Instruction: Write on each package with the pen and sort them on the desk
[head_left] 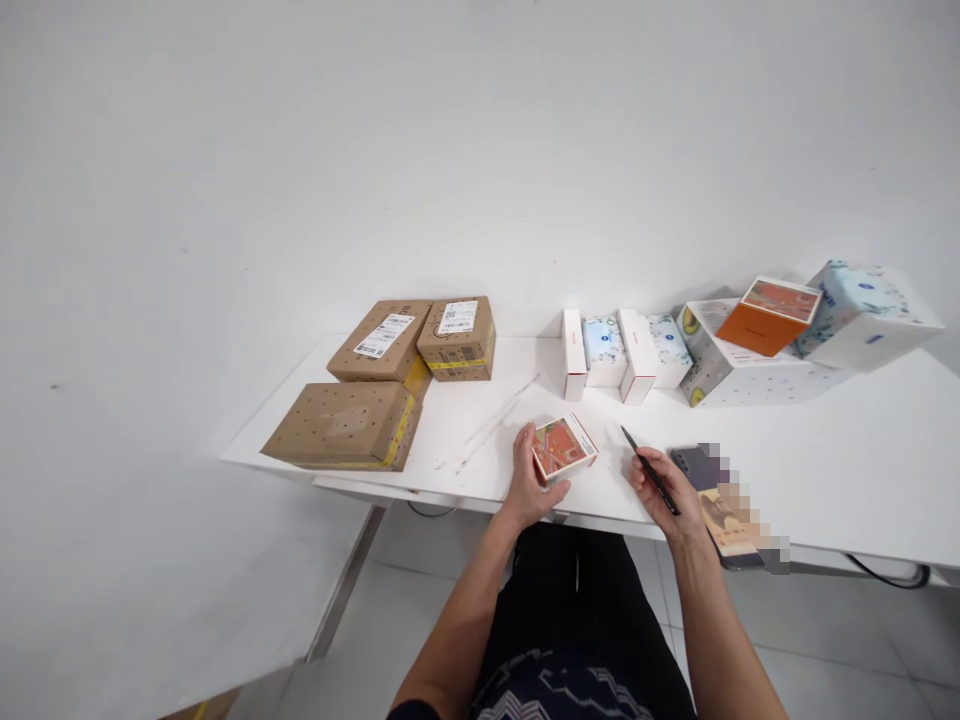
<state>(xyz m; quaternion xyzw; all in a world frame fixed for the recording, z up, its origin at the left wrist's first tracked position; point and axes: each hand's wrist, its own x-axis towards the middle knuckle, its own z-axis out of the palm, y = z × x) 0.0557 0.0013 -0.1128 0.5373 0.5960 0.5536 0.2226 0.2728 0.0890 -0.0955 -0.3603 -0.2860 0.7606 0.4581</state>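
Observation:
My left hand (531, 482) is wrapped round the near left side of a small box (564, 446) with an orange-red printed top and white edges, at the front of the table. Between the fingers of my right hand (670, 492) is a slim black pen (651, 470), its tip pointing up and left, a little away from the box. Just right of that hand lies a dark phone (694, 467), partly blurred out, by the table's front edge.
Brown cardboard parcels (341, 425) with yellow tape stand at left. White cartons (574, 350) and blue-patterned packs (604, 345) line the wall. At right, a large avocado-print box (765, 380) bears an orange box (766, 325); another patterned pack (870, 315) sits beside it. The white table (862, 470) meets the wall.

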